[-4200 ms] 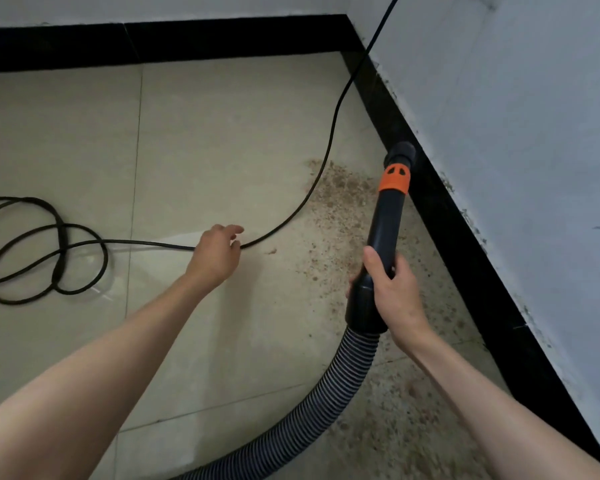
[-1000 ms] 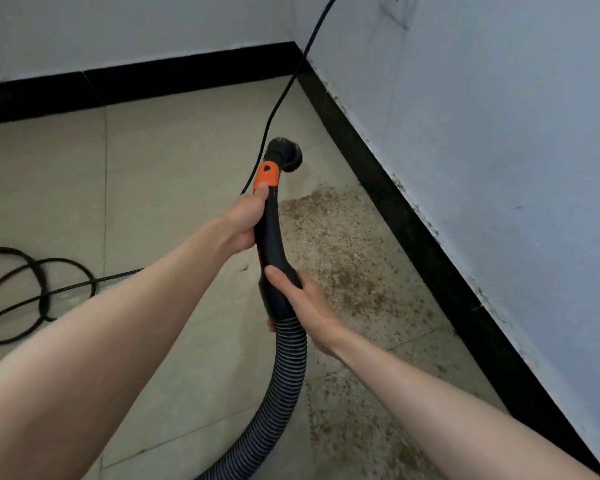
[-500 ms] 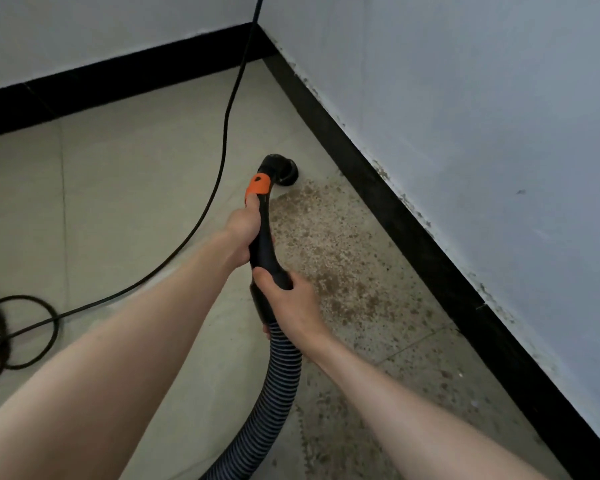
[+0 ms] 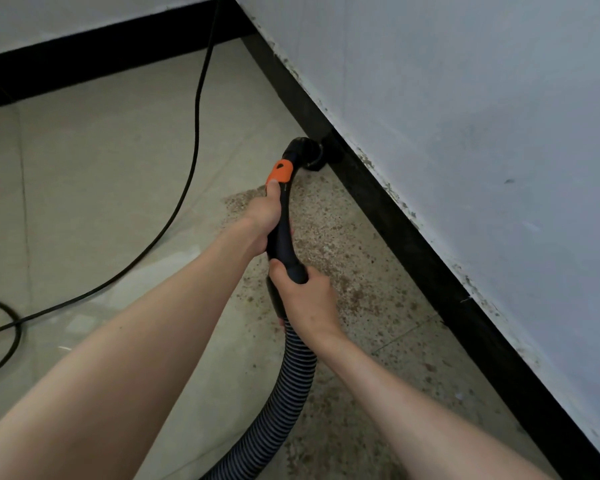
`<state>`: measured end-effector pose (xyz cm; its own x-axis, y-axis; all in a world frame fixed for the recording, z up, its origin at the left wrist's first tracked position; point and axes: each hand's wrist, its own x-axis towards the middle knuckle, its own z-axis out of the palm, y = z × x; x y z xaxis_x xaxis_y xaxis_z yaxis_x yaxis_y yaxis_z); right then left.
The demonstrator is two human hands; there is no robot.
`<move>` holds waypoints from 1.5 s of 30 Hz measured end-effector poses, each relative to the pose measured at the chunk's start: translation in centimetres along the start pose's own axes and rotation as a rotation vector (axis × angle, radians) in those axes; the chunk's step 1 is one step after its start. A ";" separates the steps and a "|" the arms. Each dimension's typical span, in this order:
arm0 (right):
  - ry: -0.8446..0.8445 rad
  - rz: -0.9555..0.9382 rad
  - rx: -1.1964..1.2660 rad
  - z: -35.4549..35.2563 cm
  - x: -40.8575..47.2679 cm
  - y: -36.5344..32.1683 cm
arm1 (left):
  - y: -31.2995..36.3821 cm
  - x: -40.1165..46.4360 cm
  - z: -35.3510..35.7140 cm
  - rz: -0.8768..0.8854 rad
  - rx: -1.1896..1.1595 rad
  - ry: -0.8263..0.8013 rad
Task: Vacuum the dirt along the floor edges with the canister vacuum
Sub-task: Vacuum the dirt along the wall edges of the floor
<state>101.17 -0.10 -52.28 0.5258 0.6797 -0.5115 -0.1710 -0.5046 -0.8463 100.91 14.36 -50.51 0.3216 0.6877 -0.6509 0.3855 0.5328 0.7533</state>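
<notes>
I hold a black vacuum wand (image 4: 284, 233) with an orange band (image 4: 280, 172) in both hands. My left hand (image 4: 262, 216) grips the wand just below the orange band, thumb near it. My right hand (image 4: 303, 299) grips the lower end where the ribbed grey hose (image 4: 274, 420) joins. The round black nozzle (image 4: 307, 154) sits on the floor against the black skirting (image 4: 413, 251). Brown dirt (image 4: 347, 271) is scattered over the beige tiles along that skirting, from the nozzle back toward me. The canister is out of view.
A black power cord (image 4: 196, 109) runs down from the far corner across the tiles to loose loops (image 4: 0, 337) at the left edge. A white wall (image 4: 465, 133) rises on the right, and a second skirting (image 4: 101, 46) runs along the far wall.
My left hand left the cord and took hold of the wand. In the last second the nozzle has moved right, from the open tile to the skirting at the far end of the dirt.
</notes>
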 end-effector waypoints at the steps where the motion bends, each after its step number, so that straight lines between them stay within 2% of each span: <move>1: 0.006 -0.006 -0.029 0.1 -0.2 0.0 | -0.1 -0.1 -0.1 0.002 0.003 -0.001; 13: 0.077 -0.020 -0.169 -1.2 -5.8 2.1 | -3.4 -4.9 0.3 -0.015 -0.010 -0.157; 17: 0.083 0.006 -0.149 -1.8 -7.5 1.9 | -3.8 -6.4 0.6 -0.032 -0.032 -0.182; 27: 0.077 -0.130 -0.105 -0.4 -6.4 -3.2 | 1.3 -6.4 -1.1 0.172 -0.068 -0.024; 30: 0.108 -0.165 -0.125 0.0 -5.8 -3.7 | 2.5 -6.1 -1.0 0.187 -0.049 -0.042; 45: 0.172 -0.128 -0.220 -2.1 -11.7 1.8 | -2.8 -11.0 0.7 0.118 -0.001 -0.225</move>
<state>96.46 -10.07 -47.54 0.6683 0.6543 -0.3539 0.0802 -0.5364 -0.8402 96.93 4.94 -45.48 0.5489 0.6180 -0.5628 0.3331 0.4558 0.8254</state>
